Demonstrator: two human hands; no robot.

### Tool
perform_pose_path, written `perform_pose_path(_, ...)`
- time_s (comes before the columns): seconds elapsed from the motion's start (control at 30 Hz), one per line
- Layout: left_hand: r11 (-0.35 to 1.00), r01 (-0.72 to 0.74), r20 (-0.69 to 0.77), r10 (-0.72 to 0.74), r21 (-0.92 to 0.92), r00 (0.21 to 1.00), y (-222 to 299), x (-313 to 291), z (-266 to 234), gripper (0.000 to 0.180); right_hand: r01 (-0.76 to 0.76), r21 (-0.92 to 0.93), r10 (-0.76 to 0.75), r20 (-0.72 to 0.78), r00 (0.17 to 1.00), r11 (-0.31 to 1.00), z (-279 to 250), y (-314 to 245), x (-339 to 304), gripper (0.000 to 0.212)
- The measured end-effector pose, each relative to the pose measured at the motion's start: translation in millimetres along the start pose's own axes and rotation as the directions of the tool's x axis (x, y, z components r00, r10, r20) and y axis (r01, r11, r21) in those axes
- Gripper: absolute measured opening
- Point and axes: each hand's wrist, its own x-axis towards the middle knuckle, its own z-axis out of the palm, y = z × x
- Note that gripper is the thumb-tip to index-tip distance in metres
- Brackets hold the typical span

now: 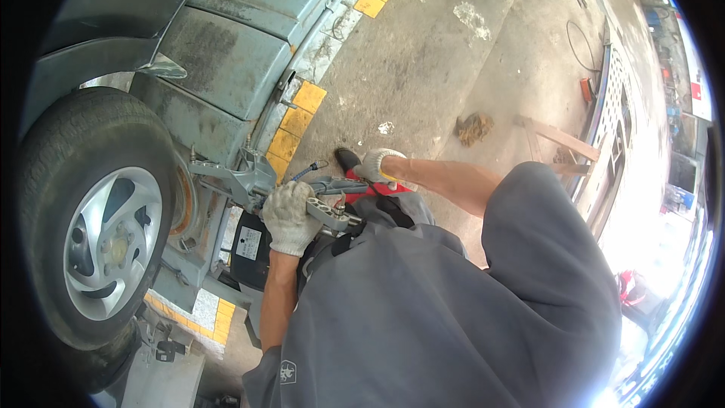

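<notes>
My left hand [290, 215], in a white knit glove, is closed around a grey metal clamp frame with several arms [253, 180]. One arm [328, 215] with an upright stud juts out past my fingers toward my body. A short blue cable [308, 170] rises beside that glove. My gloved right hand [375, 166] is further right, near the end of a grey bar [340, 186] and some dark strap-like material; its fingers look curled, but what they hold is hidden. A black box [249, 249] with a white label hangs below the frame, left of my left wrist.
A vehicle wheel [113, 234] with a silver rim stands at the left under dark bodywork. Grey-green lift ramps [219, 53] with yellow-painted edges [291, 128] run beside it. On the concrete floor lie a brown clump [474, 128] and, further right, a wooden frame [559, 140].
</notes>
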Motion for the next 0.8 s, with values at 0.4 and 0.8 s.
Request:
perform_pose_path(0.4,1.000,-0.016,-0.003,0.016,-0.008,1.000,-3.6,1.2,1.0,0.027,0.019,0.267,-0.042,0.082,0.996,0.963,10.1,28.5,15.3,0.067)
perform_pose_path(0.8,1.000,0.009,0.015,-0.009,-0.029,1.000,8.2,12.0,-10.9,0.025,0.376,0.247,-0.416,0.136,0.899,0.893,3.1,58.4,40.7,0.055)
